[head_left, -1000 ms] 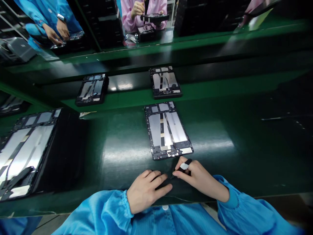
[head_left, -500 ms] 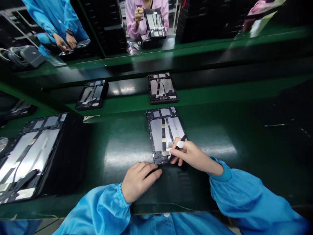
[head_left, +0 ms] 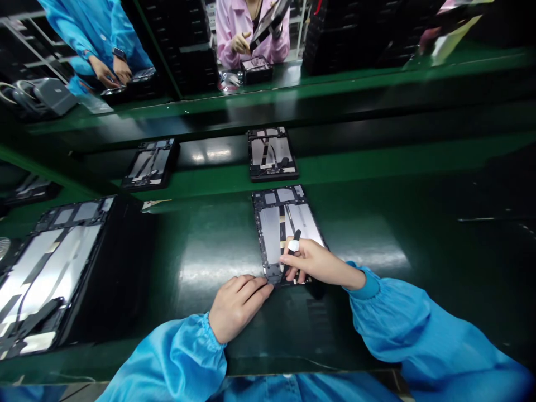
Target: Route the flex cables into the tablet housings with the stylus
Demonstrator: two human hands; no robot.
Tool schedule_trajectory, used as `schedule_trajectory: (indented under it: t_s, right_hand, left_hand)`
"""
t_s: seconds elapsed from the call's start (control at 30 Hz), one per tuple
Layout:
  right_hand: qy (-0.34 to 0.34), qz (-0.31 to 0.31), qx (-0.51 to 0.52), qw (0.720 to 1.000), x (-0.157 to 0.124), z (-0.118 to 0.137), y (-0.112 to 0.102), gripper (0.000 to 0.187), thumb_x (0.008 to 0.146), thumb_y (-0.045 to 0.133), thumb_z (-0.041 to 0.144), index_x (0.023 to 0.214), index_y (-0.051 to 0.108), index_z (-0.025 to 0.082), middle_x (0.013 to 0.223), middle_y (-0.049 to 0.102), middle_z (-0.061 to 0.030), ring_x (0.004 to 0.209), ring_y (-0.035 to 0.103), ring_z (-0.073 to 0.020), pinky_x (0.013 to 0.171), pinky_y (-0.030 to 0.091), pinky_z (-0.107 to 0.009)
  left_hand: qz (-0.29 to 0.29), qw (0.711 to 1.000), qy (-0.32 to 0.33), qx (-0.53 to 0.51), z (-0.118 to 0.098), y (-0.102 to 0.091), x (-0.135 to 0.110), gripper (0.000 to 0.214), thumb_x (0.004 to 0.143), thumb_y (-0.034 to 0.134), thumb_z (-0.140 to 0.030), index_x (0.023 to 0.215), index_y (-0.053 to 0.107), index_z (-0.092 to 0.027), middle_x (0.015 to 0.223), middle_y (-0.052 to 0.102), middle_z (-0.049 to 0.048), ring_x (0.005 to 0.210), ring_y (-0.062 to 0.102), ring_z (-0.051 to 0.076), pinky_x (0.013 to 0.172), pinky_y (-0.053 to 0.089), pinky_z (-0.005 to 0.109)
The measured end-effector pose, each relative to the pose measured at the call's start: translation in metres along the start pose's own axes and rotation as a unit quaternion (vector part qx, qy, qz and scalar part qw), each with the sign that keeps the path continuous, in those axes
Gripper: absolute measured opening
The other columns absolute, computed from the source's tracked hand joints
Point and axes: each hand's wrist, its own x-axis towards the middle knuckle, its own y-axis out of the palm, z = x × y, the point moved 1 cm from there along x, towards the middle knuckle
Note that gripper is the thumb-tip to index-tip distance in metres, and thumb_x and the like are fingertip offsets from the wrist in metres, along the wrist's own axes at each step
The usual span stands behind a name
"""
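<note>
An opened tablet chassis with silver battery panels lies on the dark green bench in front of me. My right hand rests over its near end, fingers pinched round a thin black tool with a white band, tip down on the chassis. My left hand lies on the bench just left of the chassis' near corner, fingers loosely extended and touching that corner, holding nothing.
A larger open chassis sits at the left on a black tray. Two more chassis lie on the conveyor behind. Across it, a person in pink and a person in blue work.
My right hand moved from the bench edge forward onto the chassis' near end with the tool. My left hand slid up to the chassis corner. The person in pink lifted a chassis.
</note>
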Motion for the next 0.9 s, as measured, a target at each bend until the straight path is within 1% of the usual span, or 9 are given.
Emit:
schedule_trajectory:
  t_s: [0.23,0.63,0.8,0.9]
  right_hand:
    - [0.003,-0.006,-0.002,1.0,-0.0006,0.0011,0.0007,0.025,0.086,0.065,0.039,0.085,0.053,0.017,0.059,0.066,-0.0005,0.058,0.072,-0.018,0.04,0.052,-0.018]
    - [0.002,-0.005,-0.004,1.0,-0.0014,-0.0005,-0.0005,0.028,0.085,0.067,0.042,0.085,0.055,0.017,0.06,0.067,-0.0015,0.059,0.072,-0.0188,0.042,0.053,-0.019]
    - [0.007,-0.005,-0.004,1.0,0.0002,0.0012,0.0015,0.024,0.087,0.064,0.038,0.085,0.055,0.016,0.061,0.068,-0.0023,0.056,0.071,-0.017,0.041,0.052,-0.018]
    - [0.006,-0.015,-0.002,1.0,-0.002,0.0035,0.0006,0.022,0.086,0.064,0.037,0.084,0.054,0.017,0.06,0.066,-0.0011,0.057,0.071,-0.0173,0.041,0.051,-0.018]
  left_hand:
    - [0.002,1.0,-0.004,-0.004,-0.0001,0.0001,-0.0005,0.022,0.096,0.055,-0.014,0.117,0.061,-0.016,0.108,0.068,0.0054,0.093,0.061,0.017,0.08,0.051,0.03]
    - [0.005,1.0,-0.004,0.001,-0.0001,-0.0002,-0.0015,0.022,0.097,0.054,-0.014,0.118,0.06,-0.016,0.108,0.068,0.0058,0.093,0.06,0.017,0.08,0.051,0.03]
    - [0.036,0.997,0.027,0.07,-0.0036,-0.0053,-0.0001,0.034,0.099,0.041,-0.011,0.128,0.057,-0.02,0.111,0.065,0.0075,0.097,0.059,0.02,0.075,0.049,0.031]
    - [0.051,0.994,0.027,0.096,-0.0063,-0.0084,0.0025,0.035,0.1,0.038,-0.01,0.128,0.057,-0.02,0.11,0.064,0.0082,0.095,0.058,0.02,0.072,0.048,0.031]
